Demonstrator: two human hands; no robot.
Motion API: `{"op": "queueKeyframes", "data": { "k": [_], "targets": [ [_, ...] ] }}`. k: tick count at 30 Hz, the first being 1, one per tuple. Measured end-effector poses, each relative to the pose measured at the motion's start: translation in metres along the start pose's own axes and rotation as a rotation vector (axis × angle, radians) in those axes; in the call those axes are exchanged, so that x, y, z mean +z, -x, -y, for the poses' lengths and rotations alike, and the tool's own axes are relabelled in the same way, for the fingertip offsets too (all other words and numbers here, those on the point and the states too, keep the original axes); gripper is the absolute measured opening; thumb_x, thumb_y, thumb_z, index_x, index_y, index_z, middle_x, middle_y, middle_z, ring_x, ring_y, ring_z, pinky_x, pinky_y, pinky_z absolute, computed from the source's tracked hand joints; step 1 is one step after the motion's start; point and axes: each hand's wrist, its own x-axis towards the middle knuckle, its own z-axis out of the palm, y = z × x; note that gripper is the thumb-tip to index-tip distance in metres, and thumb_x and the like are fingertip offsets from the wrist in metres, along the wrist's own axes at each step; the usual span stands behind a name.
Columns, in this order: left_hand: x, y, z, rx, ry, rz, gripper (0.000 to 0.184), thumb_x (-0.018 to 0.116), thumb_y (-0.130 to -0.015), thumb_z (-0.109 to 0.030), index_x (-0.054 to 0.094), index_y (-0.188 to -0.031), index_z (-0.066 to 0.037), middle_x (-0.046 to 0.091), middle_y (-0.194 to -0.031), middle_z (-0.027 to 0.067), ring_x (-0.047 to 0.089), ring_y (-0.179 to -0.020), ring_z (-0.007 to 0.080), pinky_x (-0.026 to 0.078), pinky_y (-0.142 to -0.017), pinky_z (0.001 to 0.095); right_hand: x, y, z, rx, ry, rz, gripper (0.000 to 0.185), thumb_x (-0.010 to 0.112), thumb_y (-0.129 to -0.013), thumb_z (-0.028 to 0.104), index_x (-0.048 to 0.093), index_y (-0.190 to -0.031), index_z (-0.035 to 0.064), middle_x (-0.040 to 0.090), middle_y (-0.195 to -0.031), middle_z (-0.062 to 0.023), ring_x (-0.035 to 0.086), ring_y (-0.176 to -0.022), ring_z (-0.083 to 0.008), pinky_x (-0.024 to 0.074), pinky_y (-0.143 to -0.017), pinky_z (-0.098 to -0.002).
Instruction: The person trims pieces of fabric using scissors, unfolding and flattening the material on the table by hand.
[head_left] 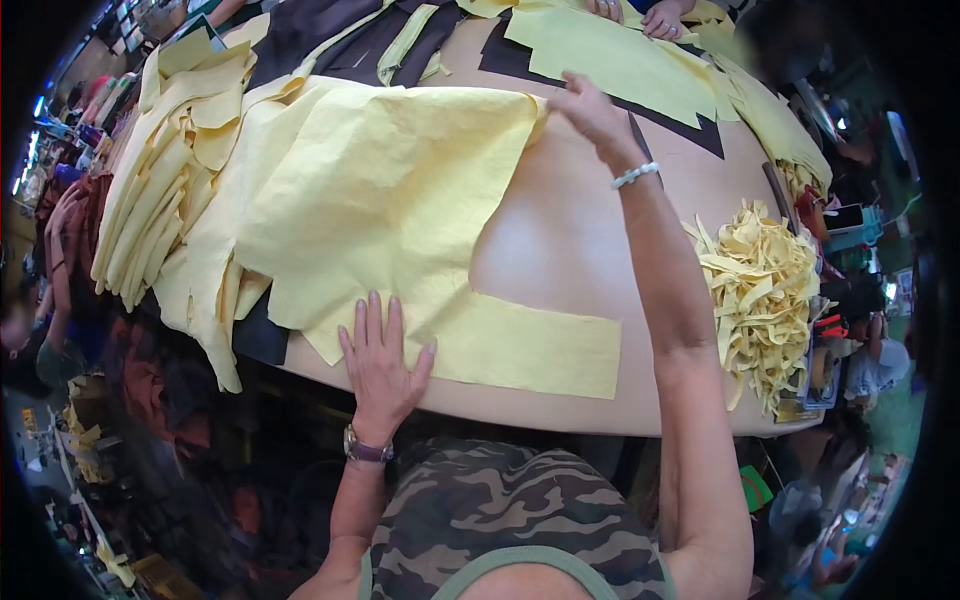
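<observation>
A large yellow sheet of cloth or soft leather (370, 190) lies across the table in front of me, its upper right corner raised. At that corner is my right hand (595, 118), thumb and fingers closed on the edge, with a pale bead bracelet on the wrist. My left hand (382, 365) rests flat with fingers spread, pressing near the sheet's lower edge. Beneath and to the right, a straight-edged yellow strip (540, 345) extends along the front of the table; whether it is a separate piece I cannot tell.
Folded yellow pieces (170, 190) are heaped at the left. A pile of thin yellow scraps (760, 300) sits at the right. Dark sheets (320, 40) and another yellow piece (620, 65) lie at the far side, where another person's hand (665, 18) rests. The tan table (560, 230) has a curved-looking front edge.
</observation>
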Motion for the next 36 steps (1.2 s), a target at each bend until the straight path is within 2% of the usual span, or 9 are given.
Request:
{"op": "queueKeyframes", "data": {
  "k": [4, 8, 12, 17, 21, 23, 24, 31, 36],
  "targets": [
    [-0.04, -0.013, 0.005, -0.004, 0.118, 0.094, 0.067, 0.059, -0.076, -0.044, 0.044, -0.124, 0.0, 0.043, -0.125, 0.0208, 0.039, -0.116, 0.0361, 0.023, -0.098, 0.0539, 0.033, 0.0, -0.036, -0.551, 0.48, 0.037, 0.059, 0.051, -0.07, 0.003, 0.039, -0.128, 0.0019, 0.041, -0.13, -0.0194, 0.043, -0.117, -0.0308, 0.0371, -0.096, -0.0339],
    [-0.06, -0.086, 0.016, 0.098, -0.184, -0.632, 0.067, 0.06, -0.077, -0.044, 0.043, -0.124, 0.002, 0.046, -0.121, 0.0206, 0.042, -0.114, 0.0346, 0.03, -0.096, 0.0494, 0.032, 0.027, -0.011, -0.532, 0.676, 0.286, 0.052, 0.047, -0.073, 0.006, 0.042, -0.125, 0.0074, 0.043, -0.129, -0.0142, 0.047, -0.111, -0.0298, 0.0406, -0.091, -0.0369],
    [-0.027, -0.133, 0.035, -0.103, -0.144, -0.592, 0.054, 0.061, -0.078, -0.037, 0.049, -0.114, 0.002, 0.051, -0.113, 0.0209, 0.046, -0.107, 0.0344, 0.035, -0.089, 0.0456, 0.032, 0.047, -0.029, -0.302, 0.414, 0.31, 0.038, 0.045, -0.076, 0.028, 0.059, -0.101, 0.0029, 0.06, -0.095, -0.0163, 0.057, -0.091, -0.0309, 0.0461, -0.079, -0.038],
    [0.016, -0.105, 0.01, -0.057, 0.054, -0.119, 0.029, 0.055, -0.084, -0.022, 0.051, -0.1, 0.002, 0.056, -0.105, 0.0196, 0.052, -0.1, 0.0342, 0.041, -0.077, 0.0412, 0.049, 0.058, -0.016, -0.193, 0.735, 0.07, 0.024, 0.05, -0.072, 0.02, 0.06, -0.084, 0.0012, 0.061, -0.083, -0.0146, 0.059, -0.081, -0.0315, 0.0481, -0.072, -0.0403],
    [0.006, -0.079, 0.002, -0.164, 0.253, -0.196, 0.022, 0.05, -0.086, -0.01, 0.05, -0.105, 0.001, 0.058, -0.099, 0.0187, 0.057, -0.083, 0.0322, 0.044, -0.068, 0.0382, 0.047, 0.034, -0.01, -0.144, 0.843, 0.13, 0.021, 0.053, -0.068, 0.012, 0.063, -0.083, 0.0005, 0.062, -0.085, -0.0163, 0.06, -0.083, -0.0313, 0.0487, -0.072, -0.0395],
    [0.001, -0.074, 0.01, -0.211, 0.564, -0.383, 0.026, 0.049, -0.086, -0.005, 0.049, -0.111, 0.0, 0.061, -0.095, 0.0169, 0.059, -0.075, 0.0255, 0.045, -0.07, 0.0369, 0.038, 0.02, -0.022, -0.108, 0.678, 0.061, 0.023, 0.055, -0.067, 0.009, 0.064, -0.086, 0.0009, 0.063, -0.089, -0.0175, 0.061, -0.082, -0.0303, 0.0489, -0.073, -0.0376],
    [-0.011, -0.081, 0.01, 0.103, 0.466, -0.678, 0.038, 0.045, -0.087, -0.001, 0.04, -0.125, -0.001, 0.063, -0.099, 0.0158, 0.062, -0.076, 0.0213, 0.047, -0.07, 0.0312, 0.03, 0.016, -0.03, -0.086, 0.601, 0.025, 0.025, 0.056, -0.066, 0.008, 0.065, -0.087, 0.001, 0.063, -0.091, -0.0181, 0.062, -0.081, -0.0298, 0.049, -0.073, -0.0366],
    [-0.091, -0.076, -0.006, 0.516, 0.357, -0.601, 0.052, 0.04, -0.07, 0.015, 0.053, -0.118, -0.001, 0.06, -0.106, 0.0194, 0.062, -0.077, 0.0239, 0.046, -0.069, 0.0263, -0.058, 0.012, -0.036, 0.186, -0.688, -0.576, 0.022, 0.063, -0.076, 0.003, 0.059, -0.097, -0.0008, 0.062, -0.092, -0.0112, 0.064, -0.076, -0.0224, 0.0573, -0.059, -0.032],
    [-0.072, -0.125, 0.011, 0.506, 0.183, -0.595, 0.06, 0.045, -0.065, 0.013, 0.055, -0.119, -0.009, 0.058, -0.101, 0.0253, 0.058, -0.059, 0.0307, 0.046, -0.051, 0.0342, -0.125, 0.008, -0.078, 0.266, -0.774, -0.74, 0.029, 0.067, -0.075, 0.006, 0.054, -0.101, 0.0018, 0.062, -0.092, -0.0107, 0.064, -0.076, -0.0214, 0.0569, -0.06, -0.0314]
  ]
}}
